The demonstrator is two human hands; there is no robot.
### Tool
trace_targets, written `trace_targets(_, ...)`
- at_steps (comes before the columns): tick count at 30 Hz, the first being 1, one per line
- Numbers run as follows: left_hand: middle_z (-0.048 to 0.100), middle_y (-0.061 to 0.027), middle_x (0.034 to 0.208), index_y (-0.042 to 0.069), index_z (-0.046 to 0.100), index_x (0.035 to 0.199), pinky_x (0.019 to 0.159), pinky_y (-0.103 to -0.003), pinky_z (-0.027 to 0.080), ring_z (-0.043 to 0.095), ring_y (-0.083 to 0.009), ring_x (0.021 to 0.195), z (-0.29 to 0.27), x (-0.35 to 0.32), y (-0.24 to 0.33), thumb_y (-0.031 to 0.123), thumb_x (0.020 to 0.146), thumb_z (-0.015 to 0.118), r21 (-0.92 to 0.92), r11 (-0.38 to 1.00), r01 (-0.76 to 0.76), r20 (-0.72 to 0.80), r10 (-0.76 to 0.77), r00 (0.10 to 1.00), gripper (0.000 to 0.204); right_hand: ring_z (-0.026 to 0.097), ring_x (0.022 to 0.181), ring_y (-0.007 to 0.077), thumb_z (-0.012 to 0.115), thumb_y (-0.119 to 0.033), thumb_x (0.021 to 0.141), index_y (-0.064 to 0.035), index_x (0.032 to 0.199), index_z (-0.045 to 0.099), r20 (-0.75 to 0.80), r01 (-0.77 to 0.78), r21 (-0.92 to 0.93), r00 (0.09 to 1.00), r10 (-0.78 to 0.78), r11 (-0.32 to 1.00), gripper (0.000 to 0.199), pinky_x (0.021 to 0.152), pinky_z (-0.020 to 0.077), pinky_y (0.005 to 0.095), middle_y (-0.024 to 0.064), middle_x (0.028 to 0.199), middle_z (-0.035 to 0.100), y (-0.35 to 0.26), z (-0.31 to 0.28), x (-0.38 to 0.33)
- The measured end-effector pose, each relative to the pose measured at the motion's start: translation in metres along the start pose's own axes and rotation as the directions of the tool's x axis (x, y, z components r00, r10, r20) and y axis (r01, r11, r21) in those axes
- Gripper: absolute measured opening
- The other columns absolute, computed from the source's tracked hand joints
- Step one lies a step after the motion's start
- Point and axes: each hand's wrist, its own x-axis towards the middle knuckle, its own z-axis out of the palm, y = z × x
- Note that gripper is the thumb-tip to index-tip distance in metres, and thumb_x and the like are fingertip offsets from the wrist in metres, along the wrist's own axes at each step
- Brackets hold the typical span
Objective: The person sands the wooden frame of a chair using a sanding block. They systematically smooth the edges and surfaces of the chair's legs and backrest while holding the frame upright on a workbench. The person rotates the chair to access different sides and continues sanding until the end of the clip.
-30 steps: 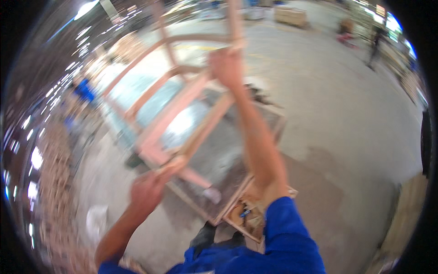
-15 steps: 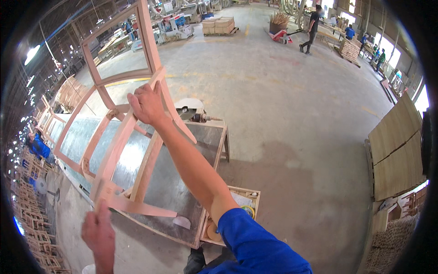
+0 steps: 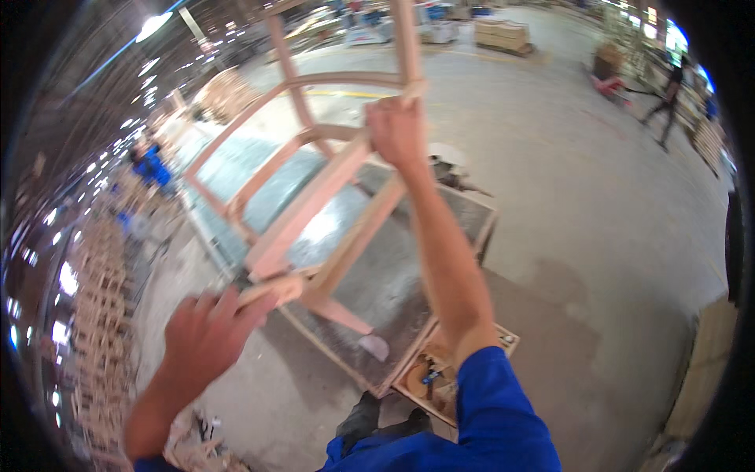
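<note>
An unfinished wooden chair frame (image 3: 311, 206) rests tilted on a metal-topped workbench (image 3: 405, 263). My right hand (image 3: 395, 132) is closed around the frame where the seat rail meets the back post. On the left, my left hand (image 3: 206, 330) grips a short, pale wooden block (image 3: 273, 290), its far end against or just in front of the rail's near corner; blur hides whether they touch. Beside a chair leg, a pale half-round piece (image 3: 374, 347) lies on the bench.
A wooden tray (image 3: 425, 385) with several small items sits by the bench's near right corner. Behind the frame stands a pale round-topped tool (image 3: 452, 161). Many chair frames (image 3: 98, 315) line the left floor. A person in blue (image 3: 153, 167) is far left; another person (image 3: 670, 102) is far right.
The view has swung left, shifting the scene rightward. My left hand has come up with the wooden block toward the rail's near end. My right hand stays on the chair frame.
</note>
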Motion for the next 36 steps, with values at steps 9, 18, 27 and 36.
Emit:
trace_targets(9, 0.063, -0.004, 0.084, 0.031, 0.06, 0.132, 0.052, -0.037, 0.048, 0.065, -0.0214, 0.062, 0.02, 0.113, -0.021, 0.027, 0.093, 0.062, -0.059, 0.98, -0.19, 0.015, 0.191, 0.981, 0.039, 0.055, 0.108, 0.0295, 0.041, -0.034, 0.102, -0.008, 0.08, 0.069, 0.073, -0.03, 0.291, 0.997, 0.009, 0.956, 0.043, 0.111, 0.0201, 0.0657, 0.0043, 0.091, 0.066, -0.012, 0.003, -0.006)
trace_targets(18, 0.061, -0.0042, 0.082, 0.033, 0.059, 0.133, 0.05, -0.035, 0.048, 0.063, -0.0205, 0.057, 0.003, 0.081, -0.029, 0.025, 0.093, 0.062, -0.044, 0.978, -0.202, 0.165, 0.206, 0.964, 0.041, 0.058, 0.101, 0.0294, 0.041, -0.036, 0.101, -0.0102, 0.087, 0.073, -0.006, -0.026, 0.283, 1.0, 0.028, 0.959, 0.043, 0.109, 0.0234, 0.0697, 0.0032, 0.085, 0.067, -0.008, 0.006, -0.007)
trace_targets(27, 0.06, -0.0031, 0.078, 0.032, 0.058, 0.135, 0.049, -0.037, 0.048, 0.062, -0.0214, 0.056, 0.016, 0.068, -0.028, 0.028, 0.091, 0.063, -0.061, 0.963, -0.264, -0.015, 0.264, 0.964, 0.044, 0.058, 0.104, 0.0271, 0.042, -0.036, 0.1, -0.0087, 0.085, 0.074, 0.021, -0.027, 0.323, 1.0, 0.022, 0.946, 0.044, 0.109, 0.0205, 0.071, 0.0024, 0.09, 0.071, 0.003, -0.001, -0.006)
trace_targets(36, 0.059, -0.0031, 0.077, 0.031, 0.061, 0.129, 0.048, -0.037, 0.045, 0.062, -0.0233, 0.057, 0.028, 0.176, -0.027, 0.026, 0.094, 0.06, 0.02, 0.959, -0.283, -0.062, 0.284, 0.957, 0.036, 0.054, 0.106, 0.0274, 0.038, -0.035, 0.102, -0.0056, 0.084, 0.069, 0.041, -0.024, 0.436, 0.999, 0.007, 0.9, 0.046, 0.113, 0.0135, 0.0664, 0.0028, 0.094, 0.069, -0.007, 0.004, -0.012)
